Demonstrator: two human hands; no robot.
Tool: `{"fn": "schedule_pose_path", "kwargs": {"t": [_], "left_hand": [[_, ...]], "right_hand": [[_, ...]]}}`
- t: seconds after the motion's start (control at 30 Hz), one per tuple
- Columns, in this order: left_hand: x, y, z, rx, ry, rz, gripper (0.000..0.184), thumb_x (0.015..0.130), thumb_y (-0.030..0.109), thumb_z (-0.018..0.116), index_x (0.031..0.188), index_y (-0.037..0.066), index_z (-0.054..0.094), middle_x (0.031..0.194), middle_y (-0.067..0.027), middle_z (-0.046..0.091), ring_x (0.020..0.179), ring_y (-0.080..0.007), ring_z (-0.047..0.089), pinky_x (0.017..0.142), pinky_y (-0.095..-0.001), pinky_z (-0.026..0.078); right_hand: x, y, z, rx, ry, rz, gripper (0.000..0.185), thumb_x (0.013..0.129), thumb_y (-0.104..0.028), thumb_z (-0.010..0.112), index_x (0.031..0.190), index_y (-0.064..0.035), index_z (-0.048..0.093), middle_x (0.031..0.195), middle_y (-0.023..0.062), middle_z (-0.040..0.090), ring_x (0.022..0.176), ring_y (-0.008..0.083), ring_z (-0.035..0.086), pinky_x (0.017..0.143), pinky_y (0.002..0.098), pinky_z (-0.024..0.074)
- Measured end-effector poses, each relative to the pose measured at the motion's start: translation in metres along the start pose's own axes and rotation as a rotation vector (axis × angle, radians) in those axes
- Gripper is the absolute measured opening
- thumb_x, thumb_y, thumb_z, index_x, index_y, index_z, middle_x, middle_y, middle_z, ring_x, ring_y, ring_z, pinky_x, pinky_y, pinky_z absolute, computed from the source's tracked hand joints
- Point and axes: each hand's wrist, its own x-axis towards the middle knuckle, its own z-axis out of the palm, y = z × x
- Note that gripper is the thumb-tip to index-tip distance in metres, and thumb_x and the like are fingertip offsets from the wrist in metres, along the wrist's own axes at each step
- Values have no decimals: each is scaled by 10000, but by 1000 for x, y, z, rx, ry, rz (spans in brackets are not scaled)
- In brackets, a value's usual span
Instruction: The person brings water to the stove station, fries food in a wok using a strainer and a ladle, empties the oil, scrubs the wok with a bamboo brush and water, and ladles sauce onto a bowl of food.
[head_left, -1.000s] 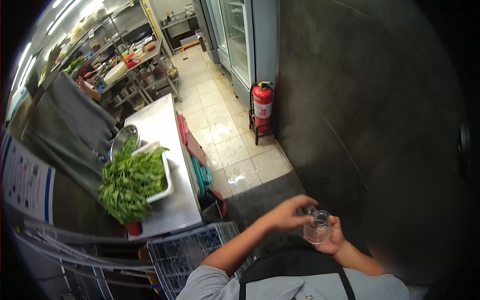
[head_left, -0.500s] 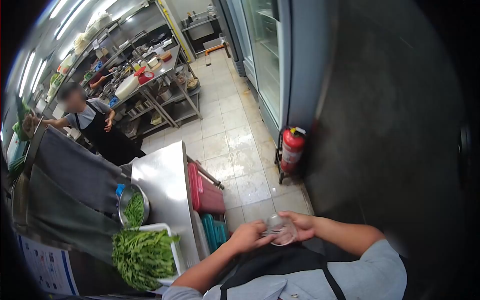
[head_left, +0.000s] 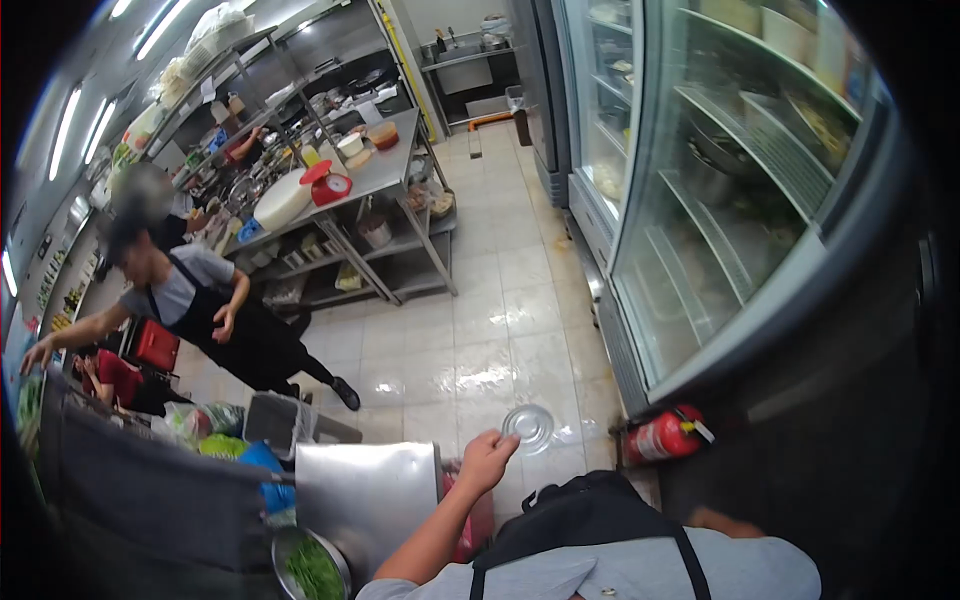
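My left hand is closed on the edge of a clear round dish with concentric rings, held out over the tiled floor. Whether the dish is glass or plastic I cannot tell. On my right, only part of the forearm shows beside my body; the right hand itself is out of sight. Left of my left forearm is a steel table, and a metal bowl of green leaves stands by its near end.
A glass-door fridge lines the right side, with a red fire extinguisher at its foot. Ahead left, a co-worker in a black apron stands near a grey bin. Beyond is a steel workbench with a red scale.
My right hand has let go of the dish and dropped out of view. The left hand has carried it forward. The view has turned, showing more of the fridge and the co-worker.
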Motion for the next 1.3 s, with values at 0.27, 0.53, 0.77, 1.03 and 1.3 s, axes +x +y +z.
{"fn": "schedule_pose_path", "kwargs": {"t": [0.27, 0.53, 0.77, 1.03, 1.3], "left_hand": [[271, 31, -11, -252, -123, -294, 491, 821, 408, 587, 541, 11, 518, 462, -86, 479, 424, -181, 461, 464, -342, 385], [386, -25, -32, -75, -65, -442, 506, 796, 428, 577, 566, -22, 573, 505, -112, 521, 461, -188, 522, 485, -339, 417], [537, -38, -77, -274, 133, -700, 469, 788, 396, 589, 576, -21, 581, 490, -81, 514, 451, -162, 509, 464, -314, 412], [851, -12, -126, -25, 95, -323, 514, 799, 438, 564, 599, -36, 582, 495, -132, 515, 465, -181, 505, 495, -349, 405], [1088, 42, -182, -310, 169, -488, 422, 831, 363, 600, 572, 36, 534, 487, -41, 495, 428, -116, 477, 420, -266, 376]], "right_hand": [[84, 8, -69, 293, -401, 904, 476, 797, -385, 564, 1080, -1, 585, 1143, 232, 547, 1087, 306, 514, 899, 394, 424], [532, 19, -342, -31, 96, 604, 473, 833, -397, 492, 1099, -11, 555, 1117, 233, 557, 1150, 337, 479, 906, 431, 417], [830, -68, -668, 583, 624, 191, 370, 815, -216, 592, 1126, -29, 522, 784, 67, 592, 612, 142, 565, 478, 285, 441], [828, 141, -571, -625, -550, 257, 389, 870, -406, 415, 976, -127, 665, 898, 146, 654, 825, 308, 628, 724, 412, 491], [906, 193, -604, 225, -525, 799, 253, 810, -271, 542, 890, -75, 680, 910, 165, 647, 855, 294, 621, 741, 385, 489]]}}
